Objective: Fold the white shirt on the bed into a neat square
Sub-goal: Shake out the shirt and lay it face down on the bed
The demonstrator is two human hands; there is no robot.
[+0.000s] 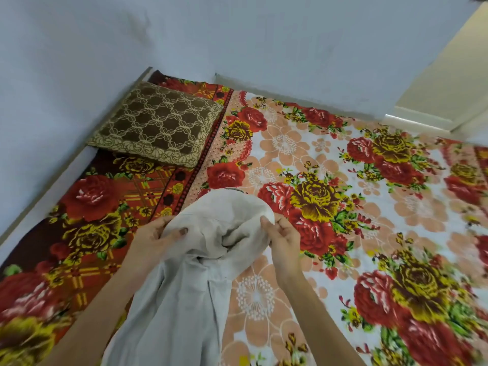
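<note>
White, creased & bunched, the shirt sits front-centre of the view, held up between both hands over the bed. Its top part balloons fwd in a rounded fold w/ a thin dark edge at the far rim. The rest drops in long folds twd the bottom edge of the view. Can't tell if the lower part rests on the bed or hangs free.

Left hand grips the shirt's upper left side: fingers curled under the cloth, thumb pressed on top. Right hand pinches the upper right side, fingers curled in, cloth caught betw. thumb & fingertips. Both forearms come up from the bottom of the view, one each side of the hanging cloth.

Bed is covered by a floral sheet: red & yellow roses, peach flowers on white at centre & right, a darker red checked border on the left. Brown pillow w/ a beige lattice pattern lies at the bed's far left corner, well apart from the shirt. Pale blue-grey wall runs behind & along the left side. Cream door frame stands at upper right.
</note>
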